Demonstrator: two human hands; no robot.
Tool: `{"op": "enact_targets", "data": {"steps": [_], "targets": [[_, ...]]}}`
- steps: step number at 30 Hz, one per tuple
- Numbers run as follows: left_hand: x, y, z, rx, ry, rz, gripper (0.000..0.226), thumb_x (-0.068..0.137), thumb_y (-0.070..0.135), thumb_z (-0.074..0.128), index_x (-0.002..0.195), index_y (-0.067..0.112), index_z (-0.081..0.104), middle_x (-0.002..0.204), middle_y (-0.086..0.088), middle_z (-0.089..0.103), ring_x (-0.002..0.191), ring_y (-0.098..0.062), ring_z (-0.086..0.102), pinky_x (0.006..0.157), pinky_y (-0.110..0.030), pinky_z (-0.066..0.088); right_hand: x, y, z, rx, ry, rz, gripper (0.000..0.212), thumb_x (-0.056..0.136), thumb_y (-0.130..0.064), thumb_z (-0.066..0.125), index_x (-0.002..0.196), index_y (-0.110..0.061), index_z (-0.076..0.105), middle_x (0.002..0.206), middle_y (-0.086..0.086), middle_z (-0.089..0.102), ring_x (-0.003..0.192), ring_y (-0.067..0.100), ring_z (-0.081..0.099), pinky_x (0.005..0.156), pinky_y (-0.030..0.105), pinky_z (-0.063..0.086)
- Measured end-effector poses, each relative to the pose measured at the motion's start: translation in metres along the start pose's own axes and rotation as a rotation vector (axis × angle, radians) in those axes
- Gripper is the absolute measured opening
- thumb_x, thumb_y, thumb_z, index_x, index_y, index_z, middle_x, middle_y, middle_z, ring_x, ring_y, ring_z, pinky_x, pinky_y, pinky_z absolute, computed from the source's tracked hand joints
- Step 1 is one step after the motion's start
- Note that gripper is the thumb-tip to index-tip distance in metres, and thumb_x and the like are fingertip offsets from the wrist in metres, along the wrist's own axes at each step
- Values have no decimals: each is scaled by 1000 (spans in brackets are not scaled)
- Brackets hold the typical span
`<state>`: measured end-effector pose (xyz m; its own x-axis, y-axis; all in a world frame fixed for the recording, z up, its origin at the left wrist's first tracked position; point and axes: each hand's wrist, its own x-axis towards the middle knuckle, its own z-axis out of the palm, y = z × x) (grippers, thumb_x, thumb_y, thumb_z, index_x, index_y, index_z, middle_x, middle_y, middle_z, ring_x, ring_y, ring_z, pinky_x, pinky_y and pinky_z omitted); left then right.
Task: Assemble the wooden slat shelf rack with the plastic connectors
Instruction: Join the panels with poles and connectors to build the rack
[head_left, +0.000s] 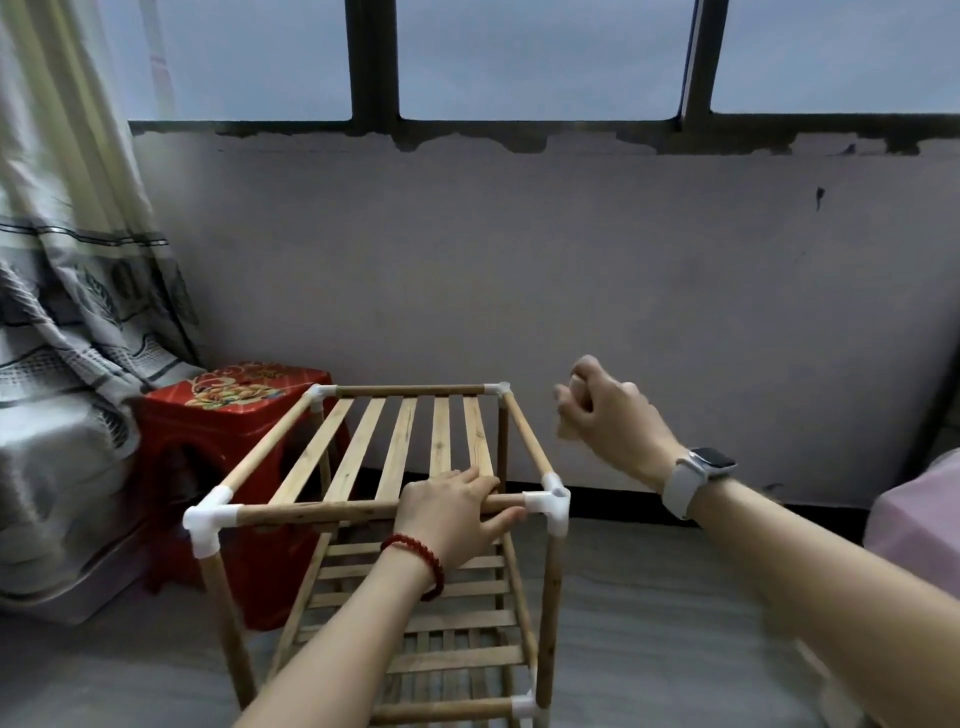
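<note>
The shelf rack (374, 467) stands on the floor at lower centre. The left hand (452, 512) grips its near top rail beside the right corner connector (549, 506). The right hand (610, 410), raised at centre right, is curled around a small, blurred wooden piece (565, 428).

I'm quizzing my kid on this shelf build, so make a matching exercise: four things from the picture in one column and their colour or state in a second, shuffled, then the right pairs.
Column one:
1. left hand
2. right hand
3. stool
4. corner connector

Column two:
A. white plastic
B. raised beside the rack, fingers curled
C. red, with a flower pattern on top
D. gripping the near top rail

Pairs: 1-D, 2-B, 3-C, 4-A
</note>
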<state>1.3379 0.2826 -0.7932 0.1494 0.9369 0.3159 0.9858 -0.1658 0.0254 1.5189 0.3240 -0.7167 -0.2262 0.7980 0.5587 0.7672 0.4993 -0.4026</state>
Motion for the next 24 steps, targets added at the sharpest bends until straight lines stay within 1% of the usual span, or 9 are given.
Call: {"op": "enact_targets", "data": {"steps": [2, 5, 7, 12, 16, 18, 21, 22, 24], "targets": [[0, -1, 1, 10, 13, -9, 58, 89, 68, 27, 132, 34, 45, 131, 10, 51, 115, -10, 50, 84, -28, 44, -4, -7, -3, 204, 192, 21, 16, 97, -31, 45, 94, -17, 39, 73, -4, 64, 72, 25, 63, 66, 33, 47], [0, 2, 4, 5, 20, -6, 56, 88, 69, 27, 129, 36, 47, 128, 12, 53, 110, -9, 53, 79, -27, 43, -43, -8, 29, -155, -173, -46, 16, 98, -33, 42, 97, -18, 36, 79, 0, 59, 74, 28, 61, 60, 31, 38], [-2, 3, 4, 11, 13, -11, 55, 89, 69, 28, 129, 36, 46, 130, 12, 52, 112, -9, 52, 79, -27, 42, -28, -9, 20, -327, -288, -134, 17, 98, -36, 39, 100, -19, 37, 84, 3, 59, 73, 28, 56, 62, 31, 39], [-3, 1, 1, 24, 17, -16, 58, 89, 68, 27, 133, 35, 44, 133, 11, 50, 116, -10, 50, 81, -26, 42, -2, -19, -6, 145, 205, 2, 14, 96, -30, 44, 93, -17, 40, 73, -1, 63, 65, 23, 55, 62, 30, 40], [-4, 2, 4, 18, 8, 3, 55, 89, 67, 29, 129, 35, 46, 130, 12, 51, 110, -9, 53, 73, -23, 38, -37, 4, 23, -202, -263, -2, 17, 97, -35, 41, 97, -18, 39, 81, 0, 61, 75, 26, 60, 64, 34, 44], [-3, 0, 3, 12, 20, 2, 55, 89, 67, 29, 130, 35, 46, 130, 12, 51, 111, -8, 52, 74, -23, 38, -13, 8, 3, -116, -139, 49, 20, 97, -37, 41, 99, -17, 41, 79, -2, 60, 75, 27, 56, 66, 33, 41], [-2, 1, 3, 28, 26, 1, 57, 89, 68, 29, 131, 34, 46, 131, 11, 51, 114, -9, 51, 81, -25, 42, -6, 0, -9, 218, 354, 54, 16, 97, -31, 41, 94, -15, 42, 67, -2, 61, 63, 23, 56, 62, 27, 35], [-1, 2, 3, 32, 26, 2, 57, 89, 68, 29, 131, 34, 46, 130, 11, 51, 113, -8, 52, 80, -24, 42, -17, 0, 3, 138, 418, -9, 16, 97, -30, 40, 91, -15, 41, 63, 0, 58, 58, 25, 57, 56, 26, 34], [-1, 3, 4, 26, 34, 2, 55, 89, 67, 31, 129, 34, 47, 126, 12, 53, 109, -8, 53, 77, -23, 40, -42, -1, 29, -138, 95, -72, 17, 97, -33, 38, 91, -16, 36, 67, 3, 57, 64, 34, 61, 55, 29, 36]]}}
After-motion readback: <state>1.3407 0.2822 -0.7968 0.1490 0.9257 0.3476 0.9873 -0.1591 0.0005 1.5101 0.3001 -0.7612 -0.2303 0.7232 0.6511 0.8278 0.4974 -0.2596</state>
